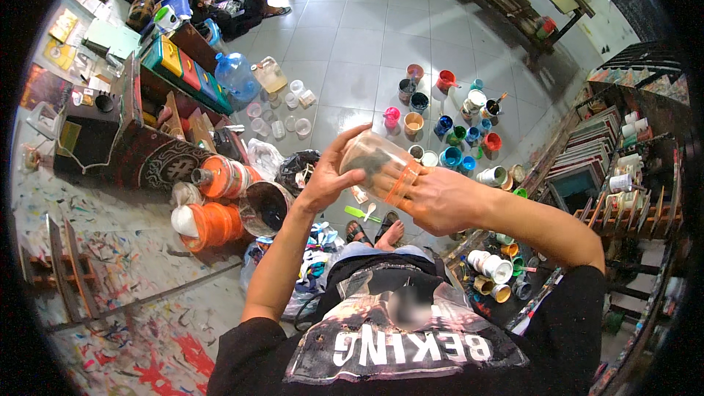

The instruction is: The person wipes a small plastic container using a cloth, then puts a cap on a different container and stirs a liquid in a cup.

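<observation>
A clear plastic cup (358, 152) with orange streaks around its mouth is tilted on its side in front of my chest. My left hand (326, 176) wraps around its base end, thumb and fingers on opposite sides. From the right, my right hand (440, 194) reaches into the cup's mouth, and its bent fingers show through the clear wall. Something dark, perhaps a rag, lies at those fingertips inside; I cannot make out what it is. On the floor below are a green scraper (361, 213) and a white spoon (370, 210).
Several paint cups, among them a red one (446, 79), stand ahead on the tiles. Orange buckets (209, 226) and a dark-stained bucket (268, 207) are at left, near a blue water jug (236, 77). Racked frames (587, 150) line the right. Another person (253, 7) reclines far left.
</observation>
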